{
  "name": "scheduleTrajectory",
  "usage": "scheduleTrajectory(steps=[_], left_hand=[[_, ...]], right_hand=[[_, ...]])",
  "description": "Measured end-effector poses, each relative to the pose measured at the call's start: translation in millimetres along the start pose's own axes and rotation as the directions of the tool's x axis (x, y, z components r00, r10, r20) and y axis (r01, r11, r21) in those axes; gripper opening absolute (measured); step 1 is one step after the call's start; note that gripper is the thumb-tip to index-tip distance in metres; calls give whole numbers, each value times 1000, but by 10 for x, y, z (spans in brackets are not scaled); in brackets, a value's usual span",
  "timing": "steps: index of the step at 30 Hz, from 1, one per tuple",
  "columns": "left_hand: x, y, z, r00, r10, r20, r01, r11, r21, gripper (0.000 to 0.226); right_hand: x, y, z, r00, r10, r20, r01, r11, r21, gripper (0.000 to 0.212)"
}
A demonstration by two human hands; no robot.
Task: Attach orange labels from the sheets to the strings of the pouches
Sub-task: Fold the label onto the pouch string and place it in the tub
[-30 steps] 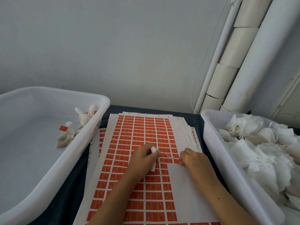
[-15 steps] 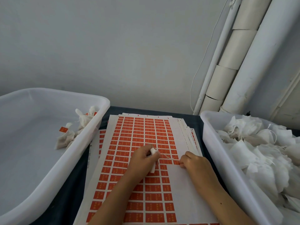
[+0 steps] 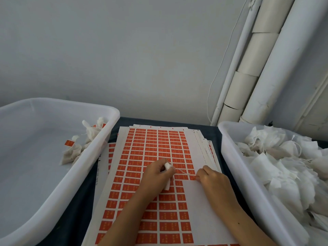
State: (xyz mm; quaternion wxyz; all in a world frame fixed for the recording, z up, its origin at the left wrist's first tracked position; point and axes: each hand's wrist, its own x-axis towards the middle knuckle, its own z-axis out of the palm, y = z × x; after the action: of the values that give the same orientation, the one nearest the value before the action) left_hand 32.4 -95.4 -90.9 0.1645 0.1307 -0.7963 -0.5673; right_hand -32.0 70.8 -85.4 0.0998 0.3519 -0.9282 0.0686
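Observation:
A stack of label sheets (image 3: pixel 152 150) with rows of orange labels lies on the dark table between two tubs. My left hand (image 3: pixel 156 176) grips a small white pouch (image 3: pixel 167 174) over the sheet's middle. A thin string (image 3: pixel 181 171) runs from the pouch to the right, toward my right hand (image 3: pixel 211 180). The right hand's fingertips pinch at an orange label (image 3: pixel 192 177) on the edge of the peeled white area. The string's end and the fingertips are partly hidden.
A white tub (image 3: pixel 53 185) on the left holds a few labelled pouches (image 3: pixel 78 148) in its far right corner. A white tub (image 3: pixel 236 174) on the right is heaped with unlabelled pouches (image 3: pixel 284 167). White pipes (image 3: pixel 262 71) run up the wall behind.
Both hands stay in nearly the same place. The right hand has shifted slightly along the label row; the left still holds the pouch.

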Motion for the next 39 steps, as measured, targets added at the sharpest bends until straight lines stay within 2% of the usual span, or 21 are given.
scheduleTrajectory(steps=[5, 11, 17, 24, 28, 32, 39], left_hand=[[10, -3, -5, 1000, -5, 5, 5, 1000, -11, 18], [15, -6, -4, 1000, -2, 11, 2, 1000, -15, 18], [21, -9, 4, 1000, 1, 18, -1, 1000, -28, 18], [31, -28, 12, 1000, -3, 19, 4, 999, -34, 18], [30, -32, 11, 1000, 7, 11, -6, 1000, -21, 17], [25, -36, 11, 1000, 11, 12, -11, 1000, -14, 17], [43, -53, 12, 1000, 12, 18, -12, 1000, -12, 19]], right_hand=[[-71, 25, 10, 990, 128, -66, -115, 979, 167, 26], [-77, 3, 26, 950, 284, -132, -195, 866, 461, 3], [-50, 13, 73, 925, 379, -43, -273, 736, 619, 11], [-1, -38, 115, 877, 481, 5, -349, 630, 693, 3], [11, -124, 98, 855, 519, -17, -347, 595, 725, 18], [34, -151, 53, 868, 488, 88, -377, 533, 757, 23], [77, -59, -3, 869, 486, 91, -400, 583, 707, 24]])
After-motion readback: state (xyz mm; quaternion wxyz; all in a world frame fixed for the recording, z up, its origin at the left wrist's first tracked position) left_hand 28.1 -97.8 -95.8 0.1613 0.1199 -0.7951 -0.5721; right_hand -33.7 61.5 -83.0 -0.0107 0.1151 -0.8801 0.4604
